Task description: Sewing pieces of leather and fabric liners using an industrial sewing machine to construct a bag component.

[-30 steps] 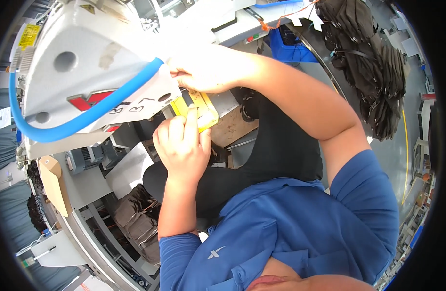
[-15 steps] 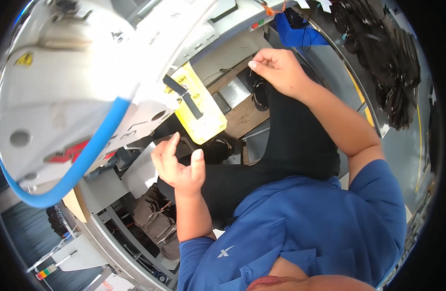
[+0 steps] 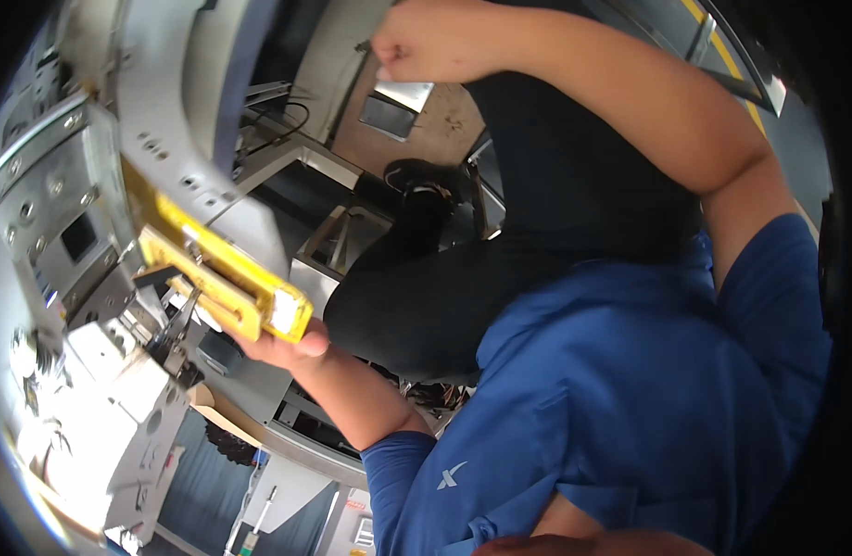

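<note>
My left hand (image 3: 279, 349) is at the near end of a yellow plate (image 3: 291, 315) on the white machine, its thumb beside the plate's edge. The other fingers are hidden behind the plate, so I cannot tell whether they grip it. A lighter yellow piece lies along the plate, with a short black strap (image 3: 155, 275) at its far part, next to metal machine parts. Away to the right, above the floor and my leg, my right hand (image 3: 430, 44) is closed with the fingers curled in. Whatever is in those fingers, if anything, does not show.
The machine head (image 3: 120, 408) stands brightly lit at the left. A pale machine table (image 3: 171, 120) curves along the upper left. Below my right hand is a metal pedal (image 3: 391, 113) on a brown board, near my shoe (image 3: 426, 176). A metal frame stands beneath the table.
The view has swung to the left and the machine looks tilted. My left hand has gone from free, fingers spread, to the yellow plate's edge. My right hand's fingers are now curled tighter.
</note>
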Demonstrator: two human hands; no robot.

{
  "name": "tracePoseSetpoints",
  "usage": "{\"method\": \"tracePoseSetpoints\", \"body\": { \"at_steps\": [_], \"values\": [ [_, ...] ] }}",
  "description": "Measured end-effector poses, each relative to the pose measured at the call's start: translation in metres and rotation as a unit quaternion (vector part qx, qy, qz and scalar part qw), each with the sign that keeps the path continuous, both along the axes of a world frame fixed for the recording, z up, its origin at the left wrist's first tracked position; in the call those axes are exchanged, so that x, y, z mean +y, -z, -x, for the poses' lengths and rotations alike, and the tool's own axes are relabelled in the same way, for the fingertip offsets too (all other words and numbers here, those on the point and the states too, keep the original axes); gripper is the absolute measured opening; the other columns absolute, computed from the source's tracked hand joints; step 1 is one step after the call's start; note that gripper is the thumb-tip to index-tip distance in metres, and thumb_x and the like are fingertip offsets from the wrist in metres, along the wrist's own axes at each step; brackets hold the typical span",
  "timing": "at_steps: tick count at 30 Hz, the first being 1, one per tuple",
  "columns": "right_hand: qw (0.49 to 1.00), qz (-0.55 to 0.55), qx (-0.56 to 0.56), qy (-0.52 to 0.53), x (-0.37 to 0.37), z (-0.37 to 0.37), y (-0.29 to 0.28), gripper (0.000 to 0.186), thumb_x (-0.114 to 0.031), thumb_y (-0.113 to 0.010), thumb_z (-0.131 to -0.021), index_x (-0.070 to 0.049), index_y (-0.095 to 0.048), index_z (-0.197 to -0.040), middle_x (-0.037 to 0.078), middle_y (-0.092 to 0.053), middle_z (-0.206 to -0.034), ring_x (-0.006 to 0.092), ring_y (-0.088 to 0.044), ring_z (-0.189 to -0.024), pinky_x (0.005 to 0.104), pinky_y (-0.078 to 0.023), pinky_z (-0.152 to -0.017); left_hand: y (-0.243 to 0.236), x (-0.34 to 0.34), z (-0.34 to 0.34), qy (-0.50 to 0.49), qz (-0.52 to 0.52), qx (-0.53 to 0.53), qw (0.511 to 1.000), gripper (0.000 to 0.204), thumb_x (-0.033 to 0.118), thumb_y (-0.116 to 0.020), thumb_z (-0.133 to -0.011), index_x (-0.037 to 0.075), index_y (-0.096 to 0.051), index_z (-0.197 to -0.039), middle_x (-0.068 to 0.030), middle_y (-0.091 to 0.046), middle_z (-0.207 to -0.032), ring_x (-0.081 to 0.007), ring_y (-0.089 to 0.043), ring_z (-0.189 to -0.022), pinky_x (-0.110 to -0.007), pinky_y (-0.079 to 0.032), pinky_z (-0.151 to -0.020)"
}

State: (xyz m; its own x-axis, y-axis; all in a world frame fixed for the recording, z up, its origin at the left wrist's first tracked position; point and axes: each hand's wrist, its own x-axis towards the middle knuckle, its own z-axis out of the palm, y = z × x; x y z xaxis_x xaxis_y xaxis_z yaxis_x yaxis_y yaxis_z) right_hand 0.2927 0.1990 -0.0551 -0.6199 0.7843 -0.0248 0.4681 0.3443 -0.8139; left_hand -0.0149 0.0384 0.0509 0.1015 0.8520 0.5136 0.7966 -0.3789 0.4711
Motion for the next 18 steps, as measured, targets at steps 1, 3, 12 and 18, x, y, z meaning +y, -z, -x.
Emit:
{"method": "tracePoseSetpoints", "body": {
  "at_steps": [1, 3, 12, 18],
  "values": [
    [0.999, 0.034, -0.012, -0.011, 0.003, -0.002, -0.012, 0.030, -0.027, -0.063, -0.087, 0.001, -0.067, -0.078, 0.020, -0.064, -0.070, 0.0370, -0.065, -0.068, 0.0485, -0.049, -0.066, -0.004, 0.001, -0.002, -0.005, 0.005, 0.021, 1.000, 0.125, 0.092, -0.041, -0.079, -0.013, -0.037, -0.147, -0.0241, -0.039, -0.155, -0.0317, -0.039, -0.143, -0.045, -0.026, -0.119],
    [0.997, 0.072, -0.026, -0.013, 0.007, -0.010, -0.021, 0.031, -0.028, -0.062, -0.085, 0.001, -0.071, -0.082, 0.025, -0.068, -0.076, 0.0406, -0.068, -0.074, 0.0501, -0.052, -0.071, -0.002, 0.009, 0.009, 0.041, -0.018, 0.047, 0.998, 0.120, 0.089, -0.032, -0.085, -0.011, -0.033, -0.151, -0.0239, -0.037, -0.156, -0.0334, -0.036, -0.145, -0.046, -0.025, -0.121],
    [0.996, 0.044, -0.026, -0.066, 0.005, -0.001, -0.019, 0.032, -0.027, -0.058, -0.085, 0.003, -0.070, -0.082, 0.026, -0.067, -0.078, 0.0431, -0.067, -0.076, 0.0497, -0.052, -0.071, -0.007, 0.003, 0.019, 0.085, -0.030, 0.084, 0.992, 0.101, 0.075, -0.038, -0.095, -0.009, -0.033, -0.151, -0.0233, -0.036, -0.157, -0.0351, -0.034, -0.147, -0.047, -0.022, -0.123],
    [0.995, 0.078, -0.024, -0.063, 0.001, 0.005, -0.002, 0.034, -0.028, -0.061, -0.090, 0.000, -0.060, -0.070, 0.014, -0.058, -0.063, 0.0306, -0.057, -0.061, 0.0468, -0.046, -0.060, -0.004, -0.002, 0.029, 0.094, -0.007, 0.101, 0.990, 0.097, 0.072, -0.043, -0.096, -0.006, -0.033, -0.153, -0.0221, -0.035, -0.159, -0.0365, -0.033, -0.148, -0.049, -0.021, -0.123]
  ]
}}
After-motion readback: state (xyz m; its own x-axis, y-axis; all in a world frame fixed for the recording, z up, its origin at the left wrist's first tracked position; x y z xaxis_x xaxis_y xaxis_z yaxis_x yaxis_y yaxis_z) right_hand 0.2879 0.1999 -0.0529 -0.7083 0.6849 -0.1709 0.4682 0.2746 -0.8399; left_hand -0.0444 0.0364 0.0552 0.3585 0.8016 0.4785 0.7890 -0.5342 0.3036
